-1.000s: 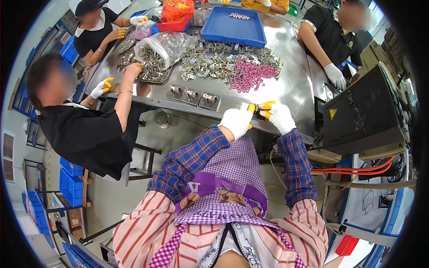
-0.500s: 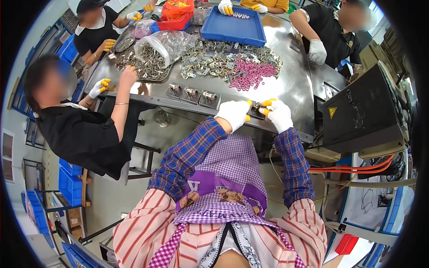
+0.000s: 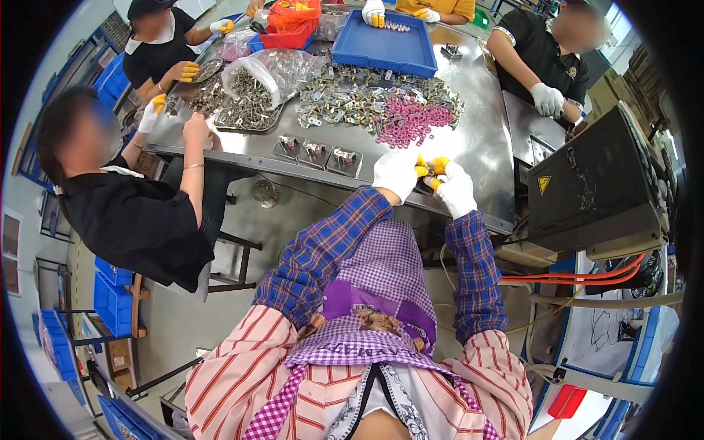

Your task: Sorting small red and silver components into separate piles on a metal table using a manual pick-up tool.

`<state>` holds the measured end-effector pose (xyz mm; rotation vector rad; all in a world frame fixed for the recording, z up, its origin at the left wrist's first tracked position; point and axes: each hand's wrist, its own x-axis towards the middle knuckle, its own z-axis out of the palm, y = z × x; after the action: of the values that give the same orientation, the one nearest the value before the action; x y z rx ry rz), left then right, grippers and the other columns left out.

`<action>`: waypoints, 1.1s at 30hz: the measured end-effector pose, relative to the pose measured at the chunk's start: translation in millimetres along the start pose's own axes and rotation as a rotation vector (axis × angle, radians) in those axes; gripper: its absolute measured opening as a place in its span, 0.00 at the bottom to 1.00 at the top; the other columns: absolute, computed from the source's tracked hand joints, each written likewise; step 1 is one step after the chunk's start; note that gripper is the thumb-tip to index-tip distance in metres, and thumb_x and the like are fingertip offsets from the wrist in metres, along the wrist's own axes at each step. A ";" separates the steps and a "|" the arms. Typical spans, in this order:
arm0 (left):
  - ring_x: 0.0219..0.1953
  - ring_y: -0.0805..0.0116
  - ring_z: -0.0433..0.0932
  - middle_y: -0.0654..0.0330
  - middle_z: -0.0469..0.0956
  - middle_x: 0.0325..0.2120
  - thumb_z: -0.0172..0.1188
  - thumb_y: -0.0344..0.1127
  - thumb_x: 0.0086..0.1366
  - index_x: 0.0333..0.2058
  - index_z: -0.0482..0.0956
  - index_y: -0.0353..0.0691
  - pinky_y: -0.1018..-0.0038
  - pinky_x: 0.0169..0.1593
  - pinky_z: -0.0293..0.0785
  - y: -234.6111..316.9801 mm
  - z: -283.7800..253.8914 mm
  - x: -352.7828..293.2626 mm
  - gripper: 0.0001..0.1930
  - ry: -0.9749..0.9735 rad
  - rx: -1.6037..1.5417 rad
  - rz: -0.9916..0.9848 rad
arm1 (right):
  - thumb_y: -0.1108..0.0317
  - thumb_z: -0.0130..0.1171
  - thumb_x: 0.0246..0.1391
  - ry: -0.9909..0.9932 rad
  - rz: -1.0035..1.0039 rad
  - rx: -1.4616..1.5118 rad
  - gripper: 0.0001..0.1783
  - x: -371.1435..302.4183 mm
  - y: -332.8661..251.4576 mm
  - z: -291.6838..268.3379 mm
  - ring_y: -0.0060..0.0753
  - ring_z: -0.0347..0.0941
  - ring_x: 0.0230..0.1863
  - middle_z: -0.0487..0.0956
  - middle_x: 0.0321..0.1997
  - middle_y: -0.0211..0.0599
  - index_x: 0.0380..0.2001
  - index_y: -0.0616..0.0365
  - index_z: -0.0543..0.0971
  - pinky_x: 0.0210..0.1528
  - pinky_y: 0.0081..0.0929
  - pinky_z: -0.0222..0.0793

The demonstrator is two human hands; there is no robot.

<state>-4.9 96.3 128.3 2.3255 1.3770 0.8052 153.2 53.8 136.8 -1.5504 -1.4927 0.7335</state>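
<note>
My left hand [image 3: 397, 174] and my right hand [image 3: 456, 188], both in white gloves with yellow fingertips, meet at the front edge of the metal table. Their fingers pinch together over a small dark block [image 3: 423, 188], and the little part between them is mostly hidden. To the left of my hands, three dark square blocks with small metal parts on top, a left one [image 3: 286, 149], a middle one [image 3: 314, 155] and a right one [image 3: 343, 163], stand in a row. Beyond lie a heap of pink rings [image 3: 411, 121] and a pile of loose metal pieces [image 3: 341, 99].
A blue tray [image 3: 385, 62] stands at the back, beside a red bin [image 3: 293, 37]. Metal parts spill from a plastic bag [image 3: 249, 84] at left. Co-workers sit left, right and across. A black metal box [image 3: 590, 180] stands at my right.
My left hand has shifted slightly right and up, closer to my right hand, and its fingers now cover more of the block. A small dark piece now stands right of the blue tray.
</note>
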 end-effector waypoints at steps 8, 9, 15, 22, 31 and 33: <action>0.29 0.60 0.76 0.59 0.78 0.28 0.54 0.40 0.55 0.32 0.79 0.44 0.67 0.37 0.69 4.0 6.7 -1.9 0.10 0.148 0.201 0.312 | 0.75 0.69 0.34 0.094 -0.060 -0.210 0.19 -24.5 8.7 -0.1 0.34 0.75 0.36 0.79 0.37 0.38 0.36 0.61 0.80 0.40 0.25 0.72; 0.29 0.60 0.76 0.59 0.79 0.28 0.53 0.39 0.55 0.33 0.79 0.44 0.68 0.37 0.69 -0.5 10.0 -4.2 0.10 0.248 0.155 0.382 | 0.76 0.70 0.31 0.141 -0.204 -0.173 0.20 -31.8 4.6 1.8 0.36 0.75 0.39 0.79 0.38 0.38 0.35 0.60 0.80 0.43 0.27 0.72; 0.28 0.56 0.78 0.58 0.80 0.29 0.58 0.40 0.52 0.35 0.81 0.48 0.65 0.34 0.72 -1.6 -12.7 2.5 0.11 -0.012 0.114 0.242 | 0.64 0.66 0.32 0.066 -0.462 -0.476 0.25 -19.6 34.1 12.5 0.41 0.72 0.43 0.77 0.42 0.36 0.41 0.52 0.78 0.49 0.32 0.68; 0.35 0.59 0.79 0.58 0.79 0.36 0.61 0.40 0.57 0.52 0.74 0.45 0.67 0.40 0.74 -27.0 -78.2 10.6 0.23 0.081 -0.125 0.015 | 0.60 0.67 0.34 0.210 -0.371 -0.693 0.22 -29.0 19.4 -35.3 0.37 0.74 0.41 0.78 0.39 0.33 0.37 0.53 0.78 0.46 0.28 0.69; 0.33 0.65 0.74 0.58 0.75 0.42 0.57 0.43 0.58 0.48 0.73 0.41 0.75 0.37 0.69 136.2 -238.3 -64.2 0.20 -0.113 -0.066 1.075 | 0.52 0.65 0.42 0.391 0.536 -0.923 0.23 44.0 53.5 -80.9 0.40 0.75 0.37 0.77 0.38 0.37 0.42 0.49 0.78 0.41 0.30 0.71; 0.35 0.62 0.75 0.57 0.74 0.42 0.62 0.39 0.52 0.43 0.77 0.42 0.70 0.38 0.72 164.5 -268.8 -72.1 0.19 -0.336 -0.094 1.103 | 0.55 0.66 0.41 0.495 0.515 -0.951 0.21 57.0 70.8 -81.1 0.40 0.75 0.38 0.77 0.39 0.36 0.41 0.48 0.77 0.42 0.32 0.71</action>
<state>-82.6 -49.4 406.2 2.8687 -0.1737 0.6253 264.7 100.3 121.7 -2.6406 -1.0886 -0.1920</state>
